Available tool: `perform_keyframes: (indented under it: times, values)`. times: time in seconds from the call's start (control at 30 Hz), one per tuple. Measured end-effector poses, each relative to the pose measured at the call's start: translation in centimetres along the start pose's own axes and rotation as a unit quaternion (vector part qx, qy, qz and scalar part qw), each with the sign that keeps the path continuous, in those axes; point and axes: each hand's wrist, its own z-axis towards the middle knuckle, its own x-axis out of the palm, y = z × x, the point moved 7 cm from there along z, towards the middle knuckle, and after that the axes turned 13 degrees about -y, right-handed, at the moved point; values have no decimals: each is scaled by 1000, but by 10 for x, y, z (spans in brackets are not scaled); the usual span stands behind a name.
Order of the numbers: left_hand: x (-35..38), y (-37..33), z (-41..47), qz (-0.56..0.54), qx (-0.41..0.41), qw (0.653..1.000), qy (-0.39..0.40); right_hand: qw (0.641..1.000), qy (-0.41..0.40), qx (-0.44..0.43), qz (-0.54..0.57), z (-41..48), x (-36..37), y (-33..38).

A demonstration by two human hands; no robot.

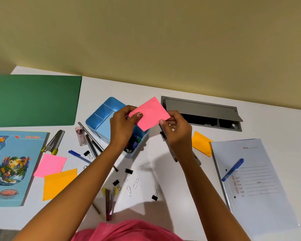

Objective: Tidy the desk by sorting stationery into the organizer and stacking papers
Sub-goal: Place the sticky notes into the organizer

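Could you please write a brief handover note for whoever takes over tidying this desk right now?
Left hand and right hand together pinch a pink sticky note above the blue organizer.
Done: some small items sit in the organizer's near compartment.
Left: pens, pencils, binder clips and paper clips lie loose on the desk. A second pink note, two orange notes, the green folder, the notebook and the white file are unstacked.
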Motion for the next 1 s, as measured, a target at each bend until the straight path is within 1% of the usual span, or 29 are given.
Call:
perform_keyframes:
  times: [0.07,0.13,0.2,0.33,0.43,0.6,0.67,0.73,0.8,0.87,0.93,0.97,1.0]
  values:
    - [1,6,6,-5,-14,1000,3,1000,-5,-22,-14,2,6,4]
    - [-4,5,11,8,9,1000,-18,995,-35,-67,-60,5,9,10]
    - [-9,5,16,13,23,999,-41,989,-34,-87,-119,9,19,11]
    - [-3,10,22,48,34,998,-27,974,40,-76,-207,13,53,-7]
    - [2,16,24,102,48,993,-16,966,63,-69,-239,8,66,-18]
    - [6,25,29,163,63,984,-17,951,121,-48,-280,-3,80,-34]
    - [11,30,32,171,56,984,-7,959,108,-28,-262,-5,80,-42]
    - [15,33,33,172,47,984,2,974,67,-27,-216,-6,75,-46]
    - [18,35,33,164,45,985,12,985,20,-55,-159,-5,66,-45]
    - [21,36,31,156,47,986,21,987,-14,-87,-134,1,51,-45]
    - [22,37,30,155,49,986,28,977,-41,-114,-178,12,32,-56]
    - [22,37,30,154,51,986,30,968,-53,-113,-220,19,21,-68]
    - [21,37,30,154,52,986,31,960,-50,-83,-262,26,9,-83]
